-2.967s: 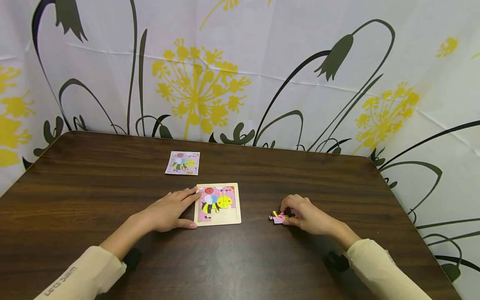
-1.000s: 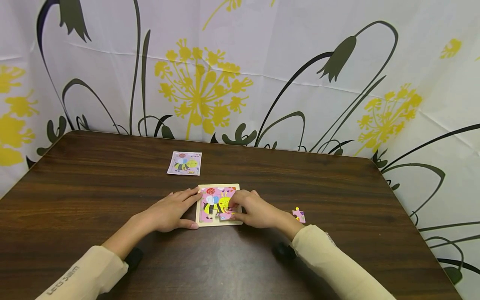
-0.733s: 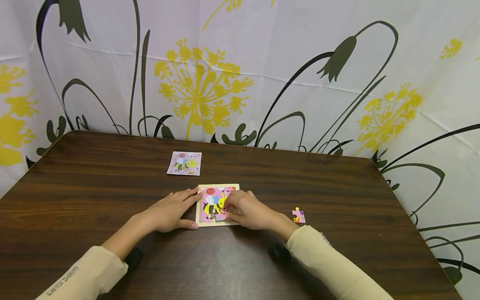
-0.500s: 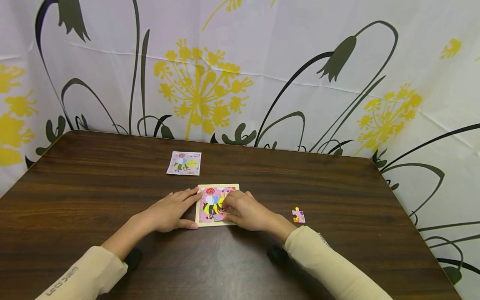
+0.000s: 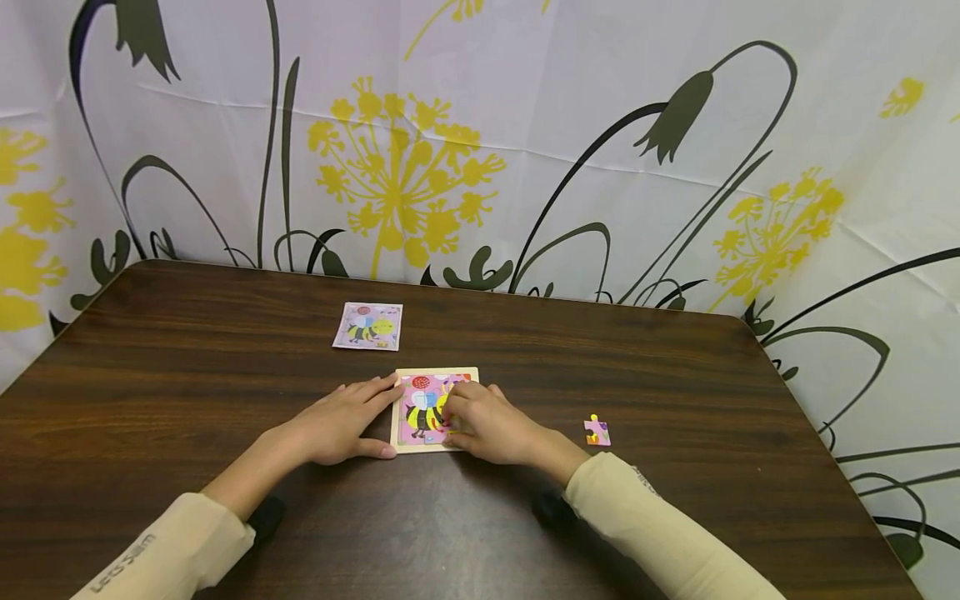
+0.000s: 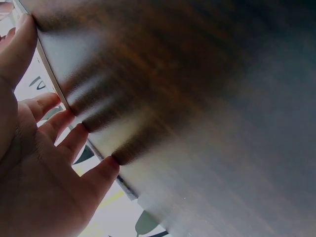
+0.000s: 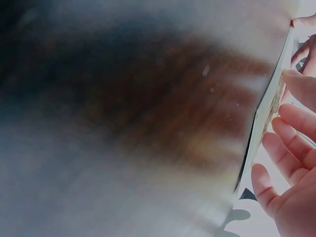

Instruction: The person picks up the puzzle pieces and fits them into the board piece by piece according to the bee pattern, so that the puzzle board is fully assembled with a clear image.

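Note:
A wooden jigsaw tray with a bee picture lies mid-table. My left hand lies flat at its left side, fingers extended, with fingertips and thumb touching the rim; the left wrist view shows these fingers spread along the table. My right hand is over the tray's lower right, thumb and fingers curled on a pink puzzle piece at the bottom of the picture. That hand hides most of the piece. In the right wrist view, the right hand is beside the tray edge.
One loose pink puzzle piece lies on the dark wood table, right of the tray. Behind the tray is a printed bee picture card. A flower-patterned curtain hangs behind the table.
My right hand picked up a puzzle piece on the right and brought it left to the tray. The piece has slid left and down into the bottom gap. My left hand stays put.

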The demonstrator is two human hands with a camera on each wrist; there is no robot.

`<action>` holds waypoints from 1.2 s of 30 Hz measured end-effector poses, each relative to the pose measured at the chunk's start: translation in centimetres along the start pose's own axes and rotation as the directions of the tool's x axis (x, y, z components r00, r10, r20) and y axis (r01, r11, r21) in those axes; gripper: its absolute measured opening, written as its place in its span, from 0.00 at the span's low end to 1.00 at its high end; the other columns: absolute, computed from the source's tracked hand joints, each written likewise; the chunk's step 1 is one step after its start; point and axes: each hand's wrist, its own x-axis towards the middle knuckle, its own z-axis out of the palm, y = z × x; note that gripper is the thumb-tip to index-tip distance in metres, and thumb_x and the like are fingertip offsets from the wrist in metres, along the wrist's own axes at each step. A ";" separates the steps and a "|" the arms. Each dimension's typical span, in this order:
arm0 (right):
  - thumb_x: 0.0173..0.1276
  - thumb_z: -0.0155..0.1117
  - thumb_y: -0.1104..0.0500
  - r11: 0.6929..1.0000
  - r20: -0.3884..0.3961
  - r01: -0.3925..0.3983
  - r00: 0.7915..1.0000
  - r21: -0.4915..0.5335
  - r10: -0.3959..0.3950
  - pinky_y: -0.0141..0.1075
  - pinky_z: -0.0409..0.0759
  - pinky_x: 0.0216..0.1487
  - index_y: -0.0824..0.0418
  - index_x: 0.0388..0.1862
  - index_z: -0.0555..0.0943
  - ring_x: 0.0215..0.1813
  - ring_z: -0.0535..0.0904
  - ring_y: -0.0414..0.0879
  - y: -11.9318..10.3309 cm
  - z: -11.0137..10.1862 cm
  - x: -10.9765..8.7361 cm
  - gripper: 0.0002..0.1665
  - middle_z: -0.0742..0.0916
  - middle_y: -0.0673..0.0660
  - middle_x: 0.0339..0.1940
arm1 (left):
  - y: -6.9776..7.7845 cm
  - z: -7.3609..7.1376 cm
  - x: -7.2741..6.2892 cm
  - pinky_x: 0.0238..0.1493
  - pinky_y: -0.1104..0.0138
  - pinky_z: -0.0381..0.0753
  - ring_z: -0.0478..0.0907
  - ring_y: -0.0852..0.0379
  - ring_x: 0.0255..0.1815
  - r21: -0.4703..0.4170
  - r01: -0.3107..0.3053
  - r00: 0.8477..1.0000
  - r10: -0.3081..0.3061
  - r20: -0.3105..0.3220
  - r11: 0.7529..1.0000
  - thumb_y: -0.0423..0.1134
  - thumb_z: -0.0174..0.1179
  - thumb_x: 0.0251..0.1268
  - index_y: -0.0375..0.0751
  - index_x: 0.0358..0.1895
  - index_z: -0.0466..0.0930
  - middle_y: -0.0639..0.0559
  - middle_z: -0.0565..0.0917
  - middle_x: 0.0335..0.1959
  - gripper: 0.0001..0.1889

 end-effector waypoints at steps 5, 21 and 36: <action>0.58 0.68 0.54 1.000 0.000 -0.002 1.000 0.009 0.002 0.33 0.62 0.38 0.58 0.37 0.79 0.43 0.71 0.42 0.0 0.1 0.0 0.11 0.76 0.49 0.38 | -0.1 0.1 0.0 0.58 0.39 0.54 0.55 0.36 0.66 0.000 0.000 1.000 0.000 -0.002 1.000 0.57 0.59 0.55 0.35 0.68 0.57 0.34 0.57 0.67 0.42; 0.58 0.67 0.56 0.999 0.008 -0.004 1.000 0.038 0.004 0.33 0.62 0.37 0.58 0.38 0.79 0.43 0.71 0.43 0.0 -0.1 -0.1 0.11 0.76 0.51 0.39 | 0.0 0.1 0.1 0.58 0.38 0.55 0.55 0.35 0.65 0.002 -0.003 1.000 0.003 0.000 1.000 0.57 0.59 0.55 0.35 0.68 0.57 0.33 0.57 0.67 0.42; 0.60 0.65 0.57 0.997 0.005 0.048 0.999 0.054 -0.048 0.33 0.60 0.36 0.54 0.45 0.82 0.42 0.70 0.42 0.4 -0.2 0.2 0.13 0.77 0.49 0.38 | -0.1 -0.1 0.2 0.58 0.39 0.54 0.54 0.35 0.66 -0.002 0.004 1.000 -0.004 0.013 1.000 0.58 0.58 0.55 0.35 0.68 0.56 0.33 0.56 0.67 0.43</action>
